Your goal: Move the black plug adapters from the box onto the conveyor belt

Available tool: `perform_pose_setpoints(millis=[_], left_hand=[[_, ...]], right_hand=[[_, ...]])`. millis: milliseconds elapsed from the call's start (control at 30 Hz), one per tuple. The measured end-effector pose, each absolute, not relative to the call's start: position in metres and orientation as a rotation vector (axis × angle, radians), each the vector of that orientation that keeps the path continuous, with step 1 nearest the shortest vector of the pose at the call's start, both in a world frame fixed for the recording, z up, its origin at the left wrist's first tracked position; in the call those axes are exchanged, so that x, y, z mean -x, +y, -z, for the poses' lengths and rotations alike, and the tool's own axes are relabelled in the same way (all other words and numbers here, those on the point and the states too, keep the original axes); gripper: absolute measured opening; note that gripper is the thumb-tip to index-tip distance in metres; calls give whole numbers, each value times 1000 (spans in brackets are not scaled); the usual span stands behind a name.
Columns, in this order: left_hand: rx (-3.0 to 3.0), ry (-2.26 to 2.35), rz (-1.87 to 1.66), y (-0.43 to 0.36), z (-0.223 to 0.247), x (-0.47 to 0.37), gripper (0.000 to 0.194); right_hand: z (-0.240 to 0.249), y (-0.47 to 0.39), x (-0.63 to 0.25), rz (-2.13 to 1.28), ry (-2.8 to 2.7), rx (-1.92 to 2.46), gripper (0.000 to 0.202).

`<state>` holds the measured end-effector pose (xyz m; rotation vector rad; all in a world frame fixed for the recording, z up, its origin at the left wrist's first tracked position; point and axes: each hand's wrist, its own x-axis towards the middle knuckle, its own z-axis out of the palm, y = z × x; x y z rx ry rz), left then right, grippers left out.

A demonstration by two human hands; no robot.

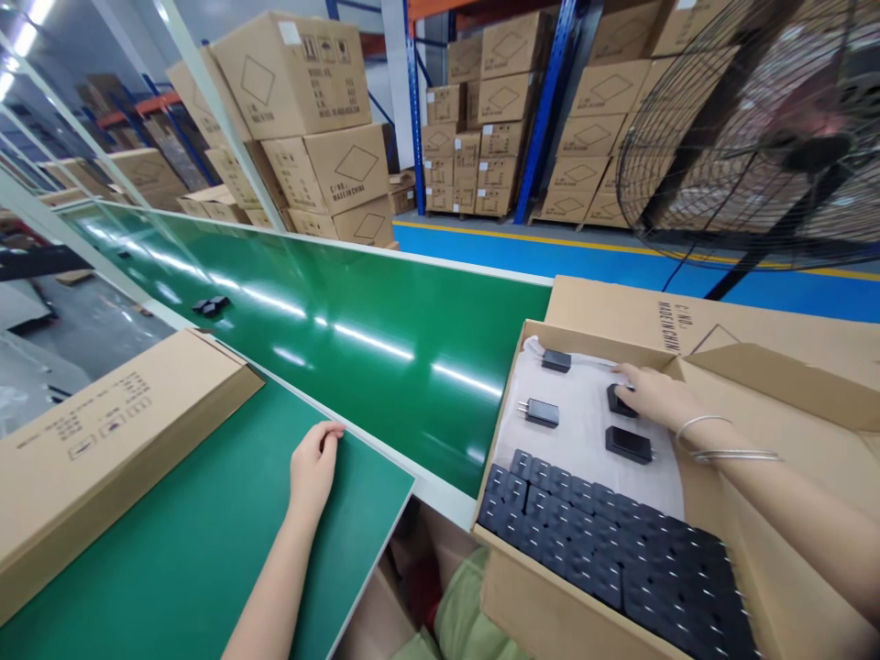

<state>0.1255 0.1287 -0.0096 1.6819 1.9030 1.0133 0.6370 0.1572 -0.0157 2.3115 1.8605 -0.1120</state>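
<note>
My right hand (pixel 650 394) reaches into an open cardboard box (pixel 507 385), its fingers closed on a black plug-in power adapter (pixel 617 401). Below it, another black adapter (pixel 629 445) lies on a white sheet (pixel 581 458). Two more lie to the left on the sheet, an upper adapter (pixel 556 360) and a lower adapter (pixel 542 413) with its prongs pointing left. Tightly packed rows of black adapters (pixel 605 541), prongs up, fill the near side of the box. My left hand (pixel 316 463) rests at the green table's edge, fingers curled together with nothing seen in them.
A green conveyor belt (pixel 385 312) runs past the table, with a few black adapters (pixel 210 306) far along it. A flattish carton (pixel 124 440) lies on the green table (pixel 179 522) at left. Stacked cartons (pixel 330 165) and a large fan (pixel 776 137) stand behind.
</note>
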Motion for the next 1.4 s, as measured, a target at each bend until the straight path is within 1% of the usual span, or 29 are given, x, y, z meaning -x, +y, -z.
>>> perform_pose_setpoints(millis=[167, 233, 300, 433, 500, 833, 1067, 1400], left_hand=[[-1708, 1896, -1003, 129, 8, -126, 27], [-1719, 1894, -1006, 129, 7, -127, 28], [-1727, 1891, -1007, 129, 6, -127, 28], [-1737, 1900, -1002, 127, 5, -128, 28], [-1737, 1906, -1003, 127, 4, -128, 27], [-1728, 1896, -1004, 127, 4, -128, 26], [-1736, 1900, -1001, 128, 6, -128, 27], [-1724, 1905, -1001, 126, 2, -131, 27]], right_hand=[[6, 146, -651, 117, 2229, -1895, 59], [8, 143, -654, 113, 2281, -1803, 60], [10, 143, -658, 107, 2301, -1760, 54], [9, 150, -666, 70, 2252, -1775, 27], [8, 154, -669, 52, 2214, -1793, 23], [13, 161, -665, 81, 2108, -1867, 25], [3, 179, -649, 114, 2095, -2010, 41], [15, 237, -604, 183, 2235, -1985, 37]])
